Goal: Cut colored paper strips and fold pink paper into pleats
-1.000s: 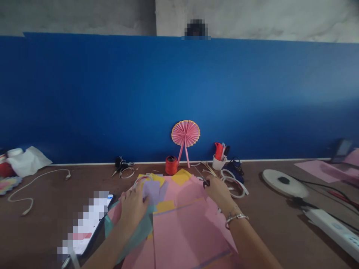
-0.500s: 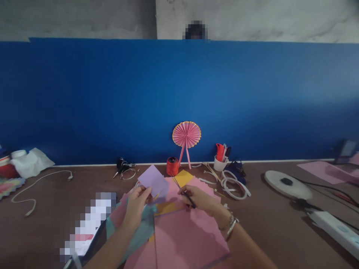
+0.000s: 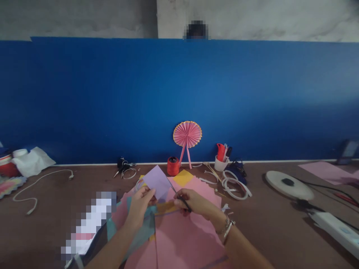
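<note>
A square of purple paper [image 3: 157, 181] is pinched at its lower left corner by my left hand [image 3: 141, 205]. My right hand [image 3: 189, 201] is closed round a pair of scissors [image 3: 184, 204] with dark handles. Their blades point up and left, at the right edge of the purple square; whether they bite into it I cannot tell. Under both hands lie large sheets of pink paper [image 3: 185, 235], with teal paper [image 3: 143, 231] to the left. A yellow paper square [image 3: 183, 178] rests on the pink just beyond my right hand.
Against the blue partition [image 3: 112, 101] stand a pink pleated paper fan [image 3: 187, 134], a red thread spool [image 3: 173, 166] and a white cup [image 3: 221, 163] of tools. Keys [image 3: 123, 166] lie to the left, coiled white strips [image 3: 235, 185] and a power strip [image 3: 336, 228] to the right. Someone's head shows above the partition.
My right hand has moved slightly left and down with the scissors, bringing the blades to the purple square's edge. The left hand and the square have shifted a little to the right.
</note>
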Demonstrator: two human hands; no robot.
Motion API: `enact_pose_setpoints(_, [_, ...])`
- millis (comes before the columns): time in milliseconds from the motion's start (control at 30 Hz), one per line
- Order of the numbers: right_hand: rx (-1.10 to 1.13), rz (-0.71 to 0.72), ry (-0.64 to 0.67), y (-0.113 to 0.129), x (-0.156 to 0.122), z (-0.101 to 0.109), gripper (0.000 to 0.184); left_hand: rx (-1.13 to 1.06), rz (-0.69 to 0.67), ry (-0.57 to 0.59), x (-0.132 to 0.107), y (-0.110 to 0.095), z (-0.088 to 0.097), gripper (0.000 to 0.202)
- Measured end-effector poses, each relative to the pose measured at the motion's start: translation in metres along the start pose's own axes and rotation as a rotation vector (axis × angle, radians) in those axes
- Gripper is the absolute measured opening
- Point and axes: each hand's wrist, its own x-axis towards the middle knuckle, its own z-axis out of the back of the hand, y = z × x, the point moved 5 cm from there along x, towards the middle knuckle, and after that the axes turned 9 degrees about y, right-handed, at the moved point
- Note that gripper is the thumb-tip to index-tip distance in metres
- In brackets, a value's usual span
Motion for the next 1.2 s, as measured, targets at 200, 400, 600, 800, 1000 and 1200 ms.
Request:
enact_pose_setpoints(200, [-0.025, 0.005, -0.017, -0.0002, 0.0016, 0.0003, 0.034, 0.018, 0.018, 0.004, -0.0008, -0.0015, -0.0014, 0.020])
enact_pose_setpoints(400, [-0.021, 0.019, -0.014, -0.0038, 0.0039, 0.0020, 0.033, 0.023, -0.001, 0.010, -0.0014, -0.0037, -0.0021, 0.020])
enact_pose_setpoints(600, [-0.025, 0.017, -0.034, -0.0034, 0.0034, 0.0031, 0.031, 0.044, 0.009, 0.007, -0.0025, -0.0050, -0.0027, 0.022])
enact_pose_setpoints(800, [-0.023, 0.023, -0.037, -0.0019, 0.0031, 0.0028, 0.030, 0.013, 0.007, 0.014, -0.0018, -0.0034, -0.0025, 0.023])
enact_pose_setpoints(1000, [-0.003, 0.024, -0.038, -0.0025, 0.0040, 0.0027, 0.031, -0.016, 0.003, 0.021, -0.0014, -0.0024, -0.0028, 0.022])
enact_pose_setpoints(1200, [-0.033, 0.010, -0.076, -0.0015, 0.0031, 0.0038, 0.028, -0.026, 0.015, 0.024, -0.0008, -0.0011, -0.0027, 0.023])
